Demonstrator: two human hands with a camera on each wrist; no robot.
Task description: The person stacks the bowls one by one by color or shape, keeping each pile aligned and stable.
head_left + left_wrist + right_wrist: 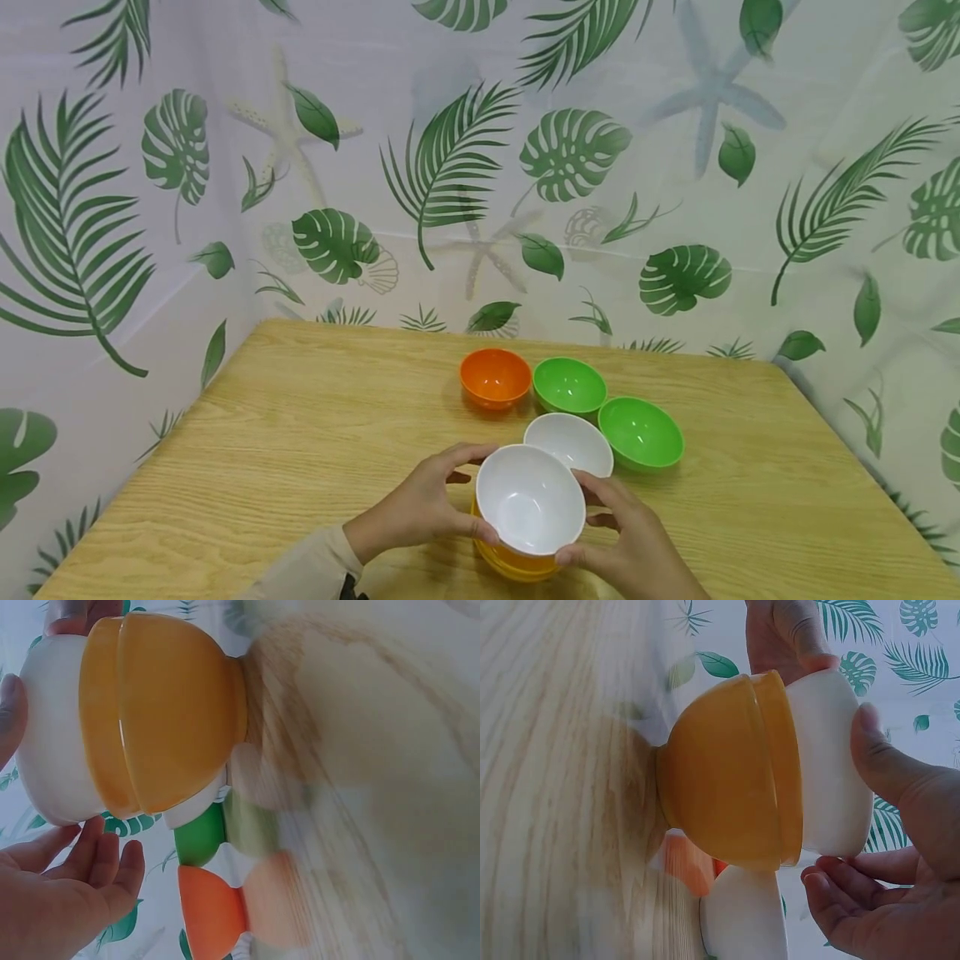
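Left hand comes in from lower left, light sleeve behind it, thumb near side, fingers spread round to the far side. Right hand mirrors it from lower right, thumb at the near rim, fingers on the right side. Both hold the front white bowl between thumbs and fingers, one hand per side.

Around: orange bowl far back, left green bowl just beside it, right green bowl nearer and further right. Rear white bowl just behind the held one, which hides part of its near side; right fingers near it too. All bowls mouth-up on a wood-grain surface, leaf-print backdrop behind.

Front white bowl sits between the two hands, upright, its lower part inside the upper of two nested yellow bowls. Yellow stack stands on the surface directly below; hands grip the white wall above the yellow rims. White bowl's base hidden in the stack, cannot tell if it touches the yellow bottom
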